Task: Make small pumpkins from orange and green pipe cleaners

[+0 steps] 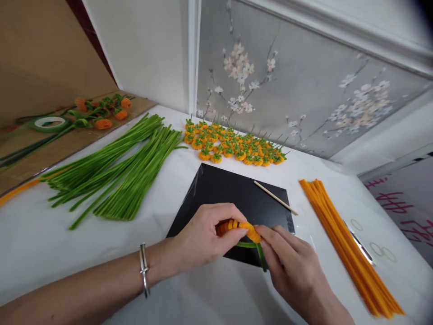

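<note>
Between my two hands, over the black mat, is a coiled orange pipe cleaner (252, 232). My left hand (213, 232) pinches the coil between thumb and curled fingers, which hide part of it. At the coil's right end, my right hand (291, 257) grips it with thumb and forefinger. A green pipe cleaner (261, 257) shows just beneath the coil, one piece hanging down beside my right fingers. How it joins the orange coil I cannot tell. The black mat (230, 194) lies on the white table under both hands.
Green pipe cleaners (125, 180) lie in bundles at left, orange ones (345, 243) at right. Several small orange pumpkins (237, 144) stand at the back. A wooden stick (275, 197) crosses the mat's edge. Scissors (361, 246) lie right; green tape (49, 123) sits on cardboard left.
</note>
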`<state>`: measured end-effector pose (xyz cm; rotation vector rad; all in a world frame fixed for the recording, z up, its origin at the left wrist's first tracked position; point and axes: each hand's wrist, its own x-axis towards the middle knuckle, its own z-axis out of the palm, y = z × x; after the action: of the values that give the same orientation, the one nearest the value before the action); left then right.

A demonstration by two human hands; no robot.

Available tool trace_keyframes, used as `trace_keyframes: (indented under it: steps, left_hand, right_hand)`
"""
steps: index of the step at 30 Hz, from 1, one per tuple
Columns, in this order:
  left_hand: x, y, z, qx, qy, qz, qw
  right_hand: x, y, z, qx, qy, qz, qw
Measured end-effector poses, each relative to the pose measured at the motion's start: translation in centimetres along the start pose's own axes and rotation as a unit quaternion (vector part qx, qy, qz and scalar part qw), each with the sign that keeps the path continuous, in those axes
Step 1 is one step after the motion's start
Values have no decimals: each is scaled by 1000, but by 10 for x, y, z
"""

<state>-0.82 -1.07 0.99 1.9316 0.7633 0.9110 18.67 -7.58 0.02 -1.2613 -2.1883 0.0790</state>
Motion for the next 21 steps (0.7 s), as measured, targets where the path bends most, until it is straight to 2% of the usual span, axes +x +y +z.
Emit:
trace_keyframes:
  steps: [10, 13, 15, 18, 21]
  left_hand:
    - [-2, -6, 3, -59, -117, -49, 990]
    - [-4, -4, 3, -90, -119, -64, 987]
    - [-4, -1, 2, -110, -96, -69, 987]
    - [-5, 3, -1, -154, -90, -92, 980]
    - [-3, 2, -4, -171, -75, -88, 978]
  right_hand:
    - [5, -7, 3, 46, -8, 23, 999]
    - [5, -6, 4, 48, 7, 36, 998]
    - [5, -4, 4, 48, 21, 41, 998]
    - [5, -1, 0, 39, 49, 45, 997]
    - [5, 1, -2, 23, 71, 45, 996]
